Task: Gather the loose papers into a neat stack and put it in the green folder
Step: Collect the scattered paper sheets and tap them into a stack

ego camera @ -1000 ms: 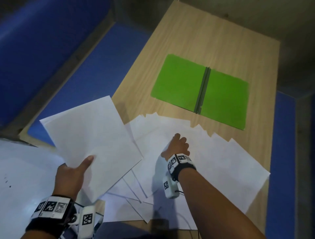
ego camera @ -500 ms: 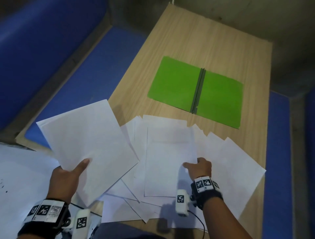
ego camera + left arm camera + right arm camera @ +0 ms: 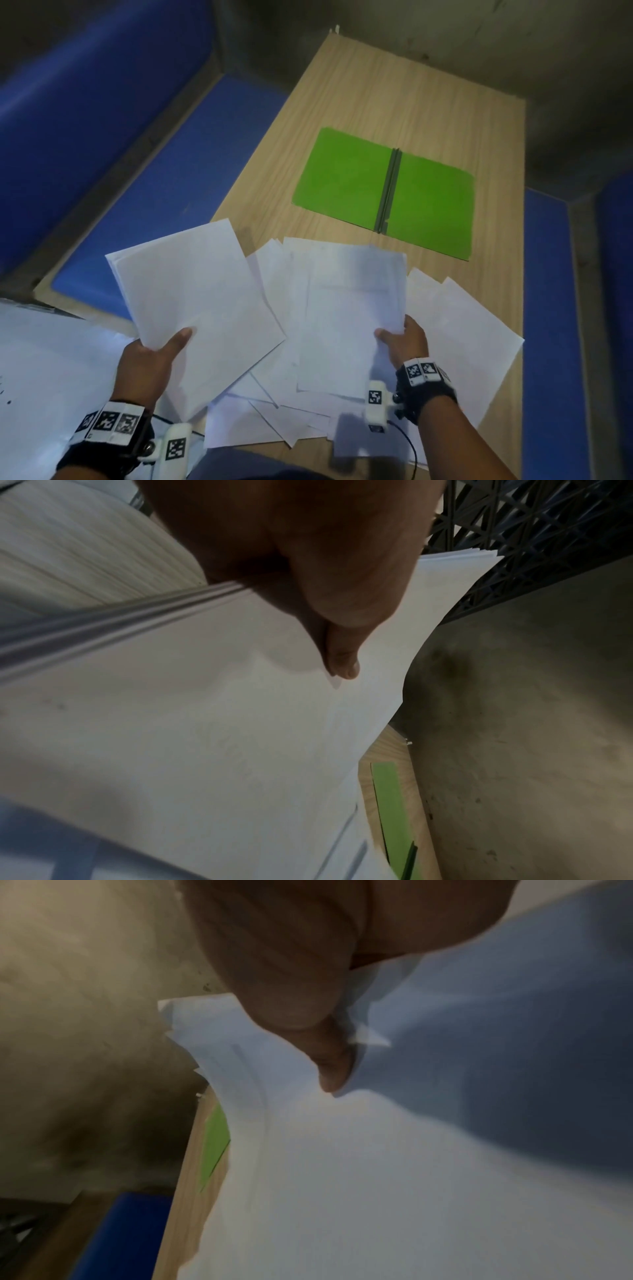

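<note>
White sheets fill the near half of the wooden worktop [image 3: 342, 96]; the left hand [image 3: 147, 363] holds a gathered stack [image 3: 195, 301] raised over the worktop's left edge, thumb on top and fingers hidden beneath, and the left wrist view shows several edges lying close together under that grip. A second ago the right hand [image 3: 406, 344] lay flat in the middle of the loose papers [image 3: 455, 329]; it has since drawn back toward the person and now pinches the near right edge of a top sheet [image 3: 352, 308], which has slid out of the fan and lifted a little. I judge this to be the next sheet on its way to the stack; gathering is well begun but far from finished, since many sheets still lie fanned and overlapping.

Green folder [image 3: 383, 192]: it lies open and flat at the far end of the worktop, spine up the middle, well apart from both hands and bare of paper.

Hard to make out: the right wrist view is blurred, so whether the right grip holds one sheet or several I cannot tell; the count in the left stack is also unclear; the nearest papers run under the arms, and faint print on the sheets is unreadable.
</note>
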